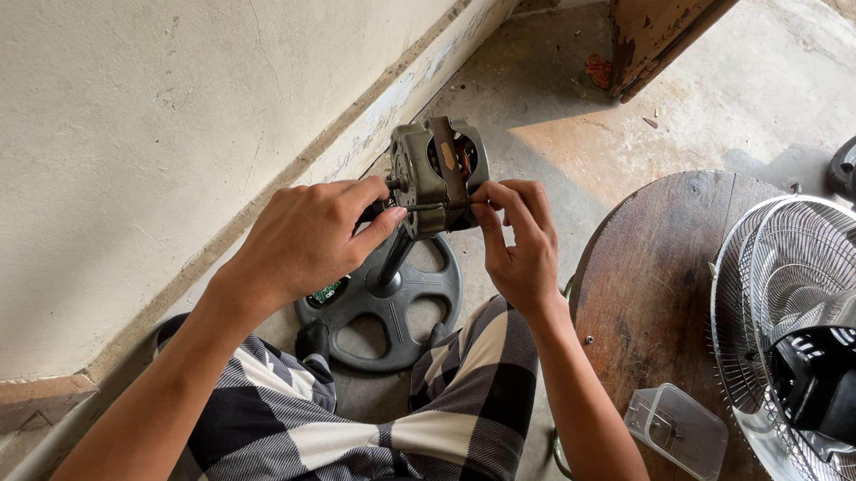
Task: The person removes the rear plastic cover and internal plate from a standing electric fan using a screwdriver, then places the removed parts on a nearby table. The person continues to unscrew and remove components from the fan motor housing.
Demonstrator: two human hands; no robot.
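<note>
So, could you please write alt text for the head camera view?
Two bare hands, left hand and right hand, hold a grey fan motor on its stand pole above a round base. A wire fan guard lies on a round wooden table at right.

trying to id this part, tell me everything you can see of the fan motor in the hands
The fan motor is a boxy grey-green metal housing, worn and grimy, with a brownish strap across its face and copper-coloured windings showing through an opening. It sits atop a dark pole rising from a round spoked base on the concrete floor. The left hand holds a thin tool against its side; the right hand pinches its lower edge.
</note>
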